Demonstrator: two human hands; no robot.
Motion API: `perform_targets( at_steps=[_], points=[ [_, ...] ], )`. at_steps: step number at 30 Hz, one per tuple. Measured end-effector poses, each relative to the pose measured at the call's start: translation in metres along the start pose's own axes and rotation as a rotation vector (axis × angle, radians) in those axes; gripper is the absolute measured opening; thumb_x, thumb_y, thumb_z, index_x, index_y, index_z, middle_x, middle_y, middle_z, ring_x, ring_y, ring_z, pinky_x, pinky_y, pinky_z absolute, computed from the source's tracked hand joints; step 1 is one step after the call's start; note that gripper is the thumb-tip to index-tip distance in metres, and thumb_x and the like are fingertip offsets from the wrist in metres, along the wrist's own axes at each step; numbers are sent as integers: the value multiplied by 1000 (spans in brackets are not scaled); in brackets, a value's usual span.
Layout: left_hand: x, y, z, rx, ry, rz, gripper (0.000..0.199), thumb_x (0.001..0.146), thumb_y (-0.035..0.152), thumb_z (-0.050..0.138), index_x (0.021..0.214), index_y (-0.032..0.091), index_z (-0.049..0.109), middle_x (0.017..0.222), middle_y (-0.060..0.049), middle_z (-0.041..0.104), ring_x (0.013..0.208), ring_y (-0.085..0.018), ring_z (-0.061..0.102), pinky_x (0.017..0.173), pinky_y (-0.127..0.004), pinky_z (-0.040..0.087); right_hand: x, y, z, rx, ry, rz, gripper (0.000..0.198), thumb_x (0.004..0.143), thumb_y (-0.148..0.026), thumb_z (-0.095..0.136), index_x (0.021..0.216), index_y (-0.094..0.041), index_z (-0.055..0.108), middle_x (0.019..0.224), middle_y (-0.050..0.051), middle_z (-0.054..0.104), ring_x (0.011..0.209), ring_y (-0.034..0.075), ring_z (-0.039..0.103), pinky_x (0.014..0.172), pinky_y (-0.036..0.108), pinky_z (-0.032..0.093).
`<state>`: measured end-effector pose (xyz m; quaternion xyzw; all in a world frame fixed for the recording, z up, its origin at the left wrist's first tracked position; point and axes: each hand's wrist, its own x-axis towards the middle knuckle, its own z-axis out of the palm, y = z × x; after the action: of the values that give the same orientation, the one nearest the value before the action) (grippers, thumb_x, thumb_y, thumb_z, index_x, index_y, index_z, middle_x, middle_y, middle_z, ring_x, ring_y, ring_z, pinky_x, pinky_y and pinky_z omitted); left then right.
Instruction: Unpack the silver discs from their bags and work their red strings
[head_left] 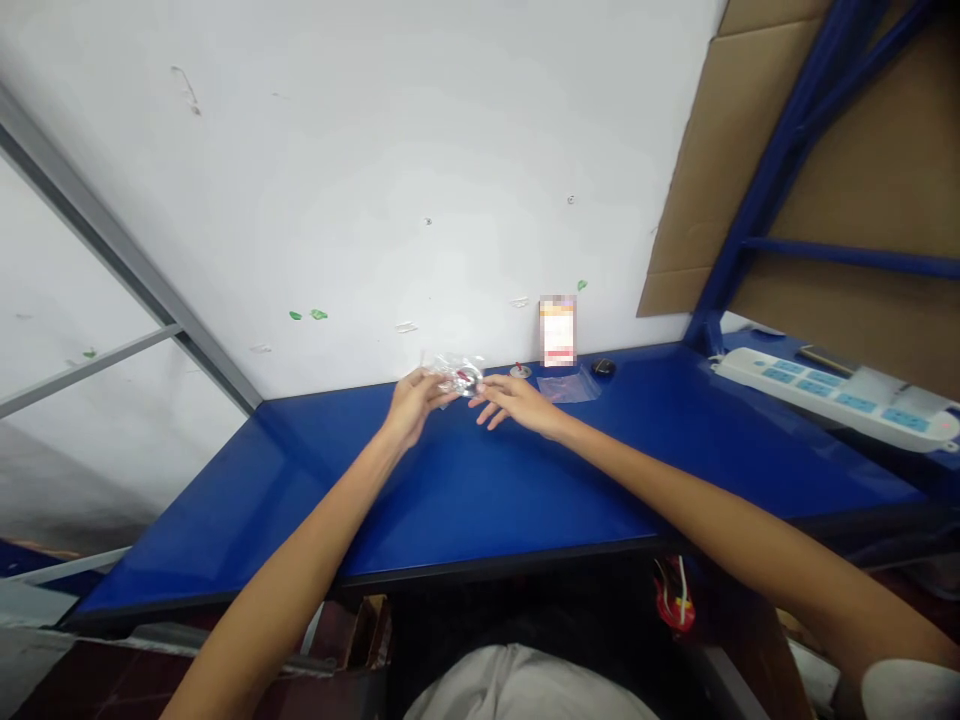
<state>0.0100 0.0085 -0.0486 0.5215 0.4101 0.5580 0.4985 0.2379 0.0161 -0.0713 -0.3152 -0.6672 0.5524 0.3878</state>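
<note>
A clear plastic bag (466,366) with something red and dark inside is held up over the back of the blue table, close to the white wall. My left hand (414,400) grips the bag's left side between thumb and fingers. At its right edge, my right hand (517,402) pinches the bag with thumb and forefinger, the other fingers loosely spread. What exactly lies inside the bag is too small to make out. Just behind my right hand sits a small round silvery piece with a red tip (520,370).
A flat clear bag (568,388) lies by a blurred upright card or phone (558,332) leaning on the wall. Beside them is a small black object (603,367). A white power strip (832,395) runs along the right end of the blue table (480,500).
</note>
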Motion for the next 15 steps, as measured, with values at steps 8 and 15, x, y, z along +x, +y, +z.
perform_targets(
  at_steps=[8,15],
  points=[
    [-14,-10,17,-305,-217,-249,27,93,39,65,106,16,67,121,-17,78,117,-33,76,103,-49,63,-7,-25,-34,-524,141,-152,48,105,-60,55,85,-19,69,74,5,76,62,18,71,62,28,55],
    [-17,-24,23,-226,-332,-328,38,97,49,58,111,15,69,127,-23,76,120,-36,75,109,-51,59,-19,-55,-28,-839,170,-107,55,108,-51,47,66,-20,64,60,3,66,63,20,64,66,31,44]
  ],
)
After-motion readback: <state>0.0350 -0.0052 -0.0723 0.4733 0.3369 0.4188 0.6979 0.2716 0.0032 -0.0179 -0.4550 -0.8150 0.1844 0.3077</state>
